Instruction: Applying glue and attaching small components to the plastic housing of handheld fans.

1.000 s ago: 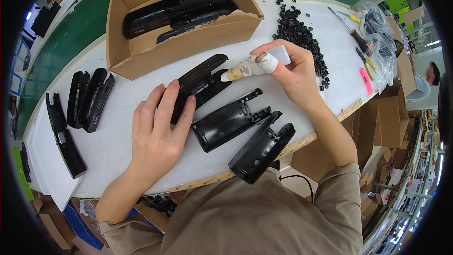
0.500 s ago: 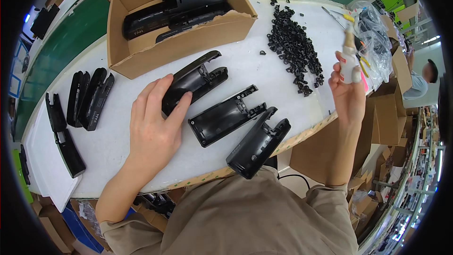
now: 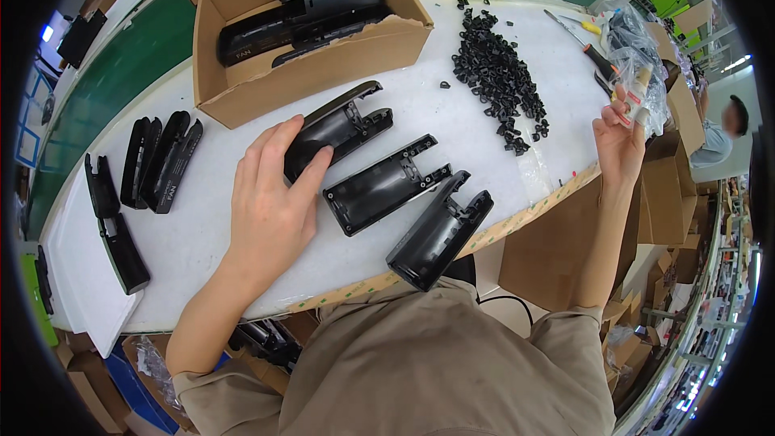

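My left hand (image 3: 274, 190) has its fingers and thumb around the lower end of a black plastic housing shell (image 3: 343, 129) lying on the white table. To its right lie a second open shell (image 3: 379, 194) and, nearest the table's front edge, a third shell (image 3: 440, 234); neither is touched. Raised over the right end of the table, my right hand (image 3: 620, 141) grips a small white dropper bottle (image 3: 636, 101) with a tan tip, tilted with the tip up. A heap of small black plastic clips (image 3: 496, 73) lies between my hands, farther back.
An open cardboard box (image 3: 315, 85) holding several black housings stands at the back. More housings (image 3: 171, 161) lie at the left. Screwdrivers (image 3: 599, 60) and clear plastic bags (image 3: 638, 40) are at the back right. Beyond the right edge are cardboard boxes and another person (image 3: 718, 133).
My right hand has moved right with the dropper bottle, which now tilts more to the right. My left hand stays on its shell. The whole view has shifted slightly.
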### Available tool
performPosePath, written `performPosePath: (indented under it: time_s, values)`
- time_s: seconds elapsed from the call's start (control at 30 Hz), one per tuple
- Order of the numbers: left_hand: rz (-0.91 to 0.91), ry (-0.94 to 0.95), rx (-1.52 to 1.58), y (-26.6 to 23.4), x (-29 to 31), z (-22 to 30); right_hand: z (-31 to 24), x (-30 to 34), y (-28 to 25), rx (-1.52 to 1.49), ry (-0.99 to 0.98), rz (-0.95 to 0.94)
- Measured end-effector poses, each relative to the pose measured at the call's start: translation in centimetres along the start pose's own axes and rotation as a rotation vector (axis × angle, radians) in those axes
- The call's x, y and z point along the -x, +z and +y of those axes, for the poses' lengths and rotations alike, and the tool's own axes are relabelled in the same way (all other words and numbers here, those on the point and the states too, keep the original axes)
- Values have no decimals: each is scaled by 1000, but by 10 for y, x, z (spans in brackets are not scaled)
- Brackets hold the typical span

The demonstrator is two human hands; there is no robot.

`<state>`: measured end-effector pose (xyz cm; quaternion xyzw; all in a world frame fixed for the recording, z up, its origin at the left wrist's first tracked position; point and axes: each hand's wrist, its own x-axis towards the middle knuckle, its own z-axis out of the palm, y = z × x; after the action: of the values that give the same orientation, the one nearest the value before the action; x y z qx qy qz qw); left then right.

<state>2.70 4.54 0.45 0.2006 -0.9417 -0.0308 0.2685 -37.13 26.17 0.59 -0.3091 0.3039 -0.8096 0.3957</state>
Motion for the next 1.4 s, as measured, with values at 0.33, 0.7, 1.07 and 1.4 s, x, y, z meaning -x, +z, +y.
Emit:
performPosePath:
  time_s: [0.33, 0.7, 1.07, 1.4]
  values:
    - [7, -50, 159, -1, -4, -5, 7, -5, 14, 656, -39, 305]
    - [-6, -109, 243, 3, -3, -11, 6, -19, -5, 1198, 29, 380]
    - [-32, -141, 262, 2, -5, -9, 10, -25, -20, 1451, -16, 347]
    - [-32, -133, 255, -8, -3, -10, 26, 19, 0, 1712, -427, 522]
